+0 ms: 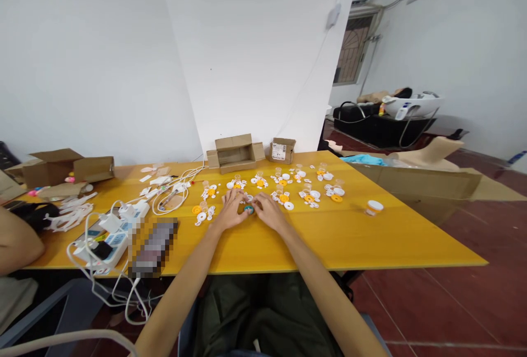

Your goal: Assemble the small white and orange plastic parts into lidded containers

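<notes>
On the yellow table (329,239), a small teal round piece (248,210) lies between my hands. My left hand (231,210) rests beside it with the fingers partly spread and the thumb at its left side. My right hand (267,210) is at its right, fingers bent and fingertips near the piece; what they hold, if anything, is too small to tell. Around and beyond my hands lie several groups of orange discs (336,198), white discs (289,206), small clear cups (339,183) and small white pieces with dark marks (211,212).
A lidded tub (374,207) stands at the right. Open cardboard boxes (235,155) are by the wall. At the left are a white power strip (119,236), tangled cables (162,197) and a blurred phone (154,247). Another person's arm (18,241) shows at the left edge.
</notes>
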`<action>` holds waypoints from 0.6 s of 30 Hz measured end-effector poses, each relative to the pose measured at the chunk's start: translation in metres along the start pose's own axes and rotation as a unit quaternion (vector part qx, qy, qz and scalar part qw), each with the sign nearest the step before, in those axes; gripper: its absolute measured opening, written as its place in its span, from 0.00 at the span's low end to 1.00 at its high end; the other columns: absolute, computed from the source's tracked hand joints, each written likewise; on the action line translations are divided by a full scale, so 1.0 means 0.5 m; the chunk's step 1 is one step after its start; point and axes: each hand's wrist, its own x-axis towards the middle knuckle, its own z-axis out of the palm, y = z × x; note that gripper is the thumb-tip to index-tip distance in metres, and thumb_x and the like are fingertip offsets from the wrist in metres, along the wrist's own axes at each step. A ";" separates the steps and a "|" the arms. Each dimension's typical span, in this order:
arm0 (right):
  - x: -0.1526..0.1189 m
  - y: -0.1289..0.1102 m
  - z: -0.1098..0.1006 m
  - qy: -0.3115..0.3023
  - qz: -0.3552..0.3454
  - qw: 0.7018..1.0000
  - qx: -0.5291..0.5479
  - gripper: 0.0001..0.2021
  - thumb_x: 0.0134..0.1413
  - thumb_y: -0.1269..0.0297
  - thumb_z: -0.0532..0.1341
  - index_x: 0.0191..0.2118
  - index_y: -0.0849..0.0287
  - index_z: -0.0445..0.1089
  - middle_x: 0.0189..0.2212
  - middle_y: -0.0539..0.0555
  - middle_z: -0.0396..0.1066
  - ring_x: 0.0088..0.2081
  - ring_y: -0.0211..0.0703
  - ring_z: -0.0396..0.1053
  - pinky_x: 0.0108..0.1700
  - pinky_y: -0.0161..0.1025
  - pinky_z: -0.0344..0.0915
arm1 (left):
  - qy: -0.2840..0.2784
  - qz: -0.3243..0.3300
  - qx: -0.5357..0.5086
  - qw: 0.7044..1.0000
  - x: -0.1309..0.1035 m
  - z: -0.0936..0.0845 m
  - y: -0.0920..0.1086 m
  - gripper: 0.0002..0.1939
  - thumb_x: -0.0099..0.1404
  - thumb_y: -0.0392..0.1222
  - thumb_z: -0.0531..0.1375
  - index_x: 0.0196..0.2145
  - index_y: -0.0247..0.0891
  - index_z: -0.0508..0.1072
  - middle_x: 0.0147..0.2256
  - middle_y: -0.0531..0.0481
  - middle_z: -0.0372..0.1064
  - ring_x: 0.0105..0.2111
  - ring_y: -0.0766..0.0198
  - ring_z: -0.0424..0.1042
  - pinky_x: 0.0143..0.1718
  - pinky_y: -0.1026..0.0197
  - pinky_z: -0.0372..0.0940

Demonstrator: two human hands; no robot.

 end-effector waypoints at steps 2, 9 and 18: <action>0.000 0.000 0.001 0.005 0.003 1.000 -0.002 0.08 0.56 0.75 0.58 0.32 0.54 0.70 0.35 0.52 0.72 0.41 0.44 0.70 0.46 0.39 0.65 | 0.026 -0.012 0.001 1.000 0.001 -0.003 -0.001 0.12 0.63 0.40 0.61 0.45 0.45 0.71 0.51 0.45 0.63 0.54 0.49 0.60 0.56 0.45 0.58; -0.001 0.010 0.008 0.013 -0.004 1.000 -0.020 0.08 0.58 0.73 0.58 0.35 0.54 0.71 0.37 0.52 0.72 0.42 0.44 0.70 0.46 0.39 0.66 | 0.127 -0.073 0.028 0.989 0.008 -0.007 -0.011 0.14 0.59 0.32 0.57 0.42 0.46 0.71 0.47 0.46 0.65 0.52 0.48 0.61 0.56 0.44 0.58; -0.007 0.015 0.012 0.006 -0.049 0.997 -0.062 0.14 0.59 0.77 0.54 0.43 0.52 0.72 0.42 0.54 0.71 0.46 0.46 0.68 0.50 0.42 0.65 | 0.138 -0.096 0.038 0.985 0.010 -0.002 -0.017 0.13 0.59 0.32 0.57 0.40 0.46 0.72 0.46 0.45 0.65 0.52 0.46 0.61 0.55 0.42 0.59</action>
